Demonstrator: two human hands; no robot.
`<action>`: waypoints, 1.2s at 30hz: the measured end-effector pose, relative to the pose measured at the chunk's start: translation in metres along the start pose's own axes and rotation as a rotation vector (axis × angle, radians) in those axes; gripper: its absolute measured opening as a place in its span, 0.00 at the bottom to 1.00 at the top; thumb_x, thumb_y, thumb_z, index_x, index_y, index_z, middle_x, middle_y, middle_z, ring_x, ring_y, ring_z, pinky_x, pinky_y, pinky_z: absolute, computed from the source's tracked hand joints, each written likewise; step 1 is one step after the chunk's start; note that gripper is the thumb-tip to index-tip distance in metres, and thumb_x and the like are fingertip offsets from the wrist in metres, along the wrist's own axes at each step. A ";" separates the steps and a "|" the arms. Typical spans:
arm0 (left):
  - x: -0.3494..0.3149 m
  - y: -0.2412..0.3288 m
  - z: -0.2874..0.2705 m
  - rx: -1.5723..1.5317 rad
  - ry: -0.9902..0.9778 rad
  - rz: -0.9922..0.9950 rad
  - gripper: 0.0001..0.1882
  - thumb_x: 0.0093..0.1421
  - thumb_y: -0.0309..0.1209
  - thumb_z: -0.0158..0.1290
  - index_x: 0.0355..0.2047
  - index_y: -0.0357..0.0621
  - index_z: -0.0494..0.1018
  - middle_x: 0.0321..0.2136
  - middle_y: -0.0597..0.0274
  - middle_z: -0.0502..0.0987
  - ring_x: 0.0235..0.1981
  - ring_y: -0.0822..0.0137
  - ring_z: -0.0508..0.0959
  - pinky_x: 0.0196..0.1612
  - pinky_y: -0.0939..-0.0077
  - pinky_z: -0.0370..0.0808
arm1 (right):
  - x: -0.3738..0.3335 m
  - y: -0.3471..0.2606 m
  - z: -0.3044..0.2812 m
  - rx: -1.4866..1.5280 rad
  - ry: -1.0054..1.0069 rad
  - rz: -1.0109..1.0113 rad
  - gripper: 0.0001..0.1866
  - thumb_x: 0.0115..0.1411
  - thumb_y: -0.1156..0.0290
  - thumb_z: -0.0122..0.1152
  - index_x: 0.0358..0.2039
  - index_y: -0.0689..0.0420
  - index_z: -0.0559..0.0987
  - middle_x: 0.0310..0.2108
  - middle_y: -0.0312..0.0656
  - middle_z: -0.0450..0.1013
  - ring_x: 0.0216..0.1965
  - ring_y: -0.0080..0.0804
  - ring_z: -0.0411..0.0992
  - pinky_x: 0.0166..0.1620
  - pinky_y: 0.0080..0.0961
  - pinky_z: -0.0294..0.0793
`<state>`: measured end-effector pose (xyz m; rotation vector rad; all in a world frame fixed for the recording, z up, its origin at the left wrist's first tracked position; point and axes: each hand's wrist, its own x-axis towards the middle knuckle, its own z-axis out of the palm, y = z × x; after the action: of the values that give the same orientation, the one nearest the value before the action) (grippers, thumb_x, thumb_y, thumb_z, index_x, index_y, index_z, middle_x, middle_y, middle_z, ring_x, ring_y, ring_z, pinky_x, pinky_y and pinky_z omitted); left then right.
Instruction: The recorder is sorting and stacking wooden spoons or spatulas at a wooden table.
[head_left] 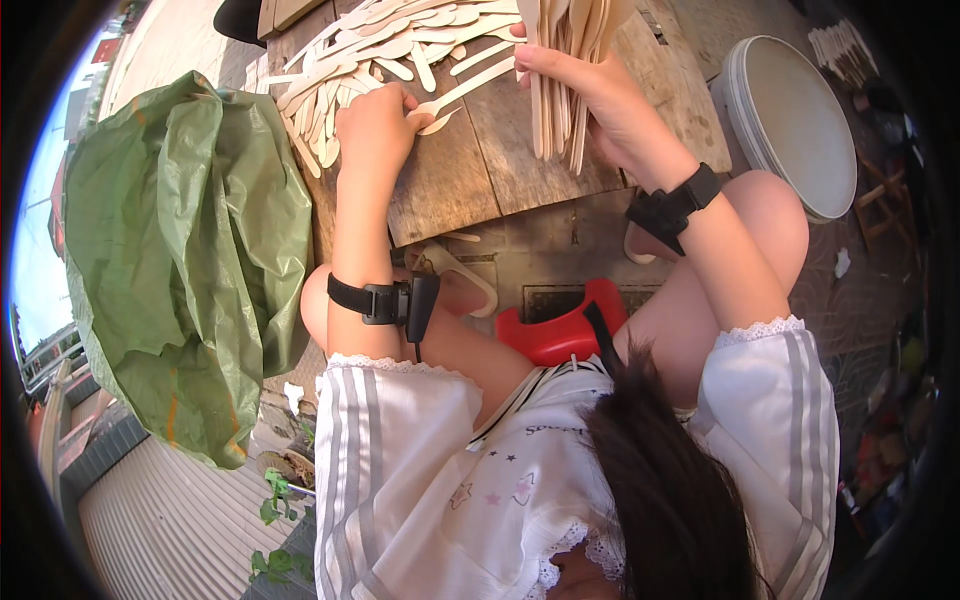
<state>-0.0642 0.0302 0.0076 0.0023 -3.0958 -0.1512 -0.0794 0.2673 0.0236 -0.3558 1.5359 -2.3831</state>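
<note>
My left hand is at the near left of a wooden table, fingers closed at the wide end of a flat wooden cutlery piece. That piece slants up toward my right hand; whether it is a spoon or a knife I cannot tell. Wrapped round a thick upright bundle of wooden cutlery is my right hand, thumb across its front. The bundle's narrow ends hang below the hand; its top runs out of the picture. Beyond my left hand spreads a loose pile of the same cutlery.
The plank table has a near edge above my knees. A large green plastic sack stands at the left. A pale round tub sits at the right, with more bundled sticks beyond it. A red stool shows between my legs.
</note>
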 end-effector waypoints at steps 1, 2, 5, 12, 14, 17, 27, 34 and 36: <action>0.000 0.000 0.000 -0.013 -0.070 -0.033 0.15 0.47 0.44 0.61 0.26 0.46 0.76 0.23 0.59 0.78 0.29 0.57 0.77 0.35 0.65 0.68 | 0.001 0.000 -0.002 0.000 0.001 -0.001 0.18 0.55 0.62 0.64 0.43 0.58 0.75 0.32 0.32 0.72 0.33 0.17 0.69 0.37 0.18 0.69; 0.000 0.000 -0.001 -0.026 -0.139 -0.065 0.15 0.47 0.44 0.61 0.26 0.46 0.75 0.23 0.59 0.78 0.30 0.57 0.77 0.35 0.65 0.68 | 0.002 -0.001 -0.005 -0.001 -0.003 0.016 0.19 0.54 0.62 0.64 0.43 0.58 0.75 0.32 0.32 0.72 0.33 0.17 0.69 0.37 0.17 0.70; 0.001 -0.004 -0.002 -0.122 -0.212 -0.088 0.14 0.49 0.42 0.60 0.25 0.46 0.74 0.23 0.61 0.77 0.29 0.62 0.76 0.37 0.69 0.67 | 0.001 -0.014 -0.001 0.018 0.014 0.075 0.19 0.55 0.65 0.63 0.44 0.60 0.73 0.33 0.34 0.73 0.34 0.18 0.69 0.37 0.17 0.70; -0.004 -0.005 -0.052 -0.756 -0.119 0.013 0.05 0.50 0.26 0.58 0.28 0.41 0.76 0.25 0.67 0.77 0.29 0.73 0.73 0.37 0.80 0.63 | 0.011 -0.039 -0.014 -0.246 -0.199 0.134 0.13 0.57 0.67 0.61 0.39 0.59 0.73 0.29 0.32 0.70 0.29 0.17 0.68 0.32 0.14 0.67; -0.007 -0.001 -0.066 -0.800 0.140 0.332 0.06 0.47 0.20 0.58 0.28 0.40 0.77 0.27 0.68 0.78 0.31 0.73 0.73 0.38 0.80 0.64 | 0.008 -0.038 -0.016 -0.268 -0.273 0.132 0.18 0.55 0.66 0.63 0.43 0.59 0.72 0.33 0.34 0.71 0.32 0.17 0.69 0.36 0.15 0.69; -0.010 0.018 -0.070 -0.836 0.127 0.417 0.06 0.45 0.22 0.60 0.26 0.41 0.78 0.27 0.68 0.78 0.33 0.71 0.73 0.39 0.77 0.66 | 0.002 -0.028 -0.004 -0.288 -0.379 0.141 0.24 0.53 0.65 0.65 0.48 0.60 0.71 0.39 0.36 0.72 0.35 0.18 0.69 0.38 0.17 0.70; -0.006 0.025 -0.056 -0.671 0.268 0.513 0.13 0.45 0.29 0.63 0.32 0.44 0.75 0.33 0.68 0.75 0.39 0.67 0.72 0.44 0.74 0.66 | 0.005 -0.001 0.011 -0.205 -0.377 0.212 0.25 0.52 0.64 0.66 0.49 0.60 0.72 0.37 0.35 0.72 0.36 0.18 0.68 0.40 0.17 0.68; 0.011 -0.023 -0.024 -0.885 0.372 -0.252 0.16 0.59 0.41 0.51 0.37 0.40 0.73 0.32 0.61 0.78 0.35 0.68 0.74 0.42 0.70 0.67 | 0.013 0.006 0.018 -0.344 -0.328 0.191 0.24 0.54 0.64 0.64 0.49 0.61 0.72 0.39 0.36 0.73 0.38 0.19 0.69 0.42 0.18 0.68; 0.007 -0.021 -0.014 -0.337 0.225 -0.418 0.21 0.61 0.47 0.45 0.32 0.41 0.76 0.29 0.57 0.79 0.36 0.62 0.76 0.48 0.61 0.61 | 0.012 0.006 0.018 -0.338 -0.282 0.199 0.24 0.54 0.63 0.64 0.49 0.61 0.73 0.39 0.36 0.73 0.38 0.19 0.69 0.42 0.18 0.68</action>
<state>-0.0705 0.0082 0.0194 0.6082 -2.7624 -0.6339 -0.0831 0.2451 0.0263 -0.5546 1.7426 -1.8338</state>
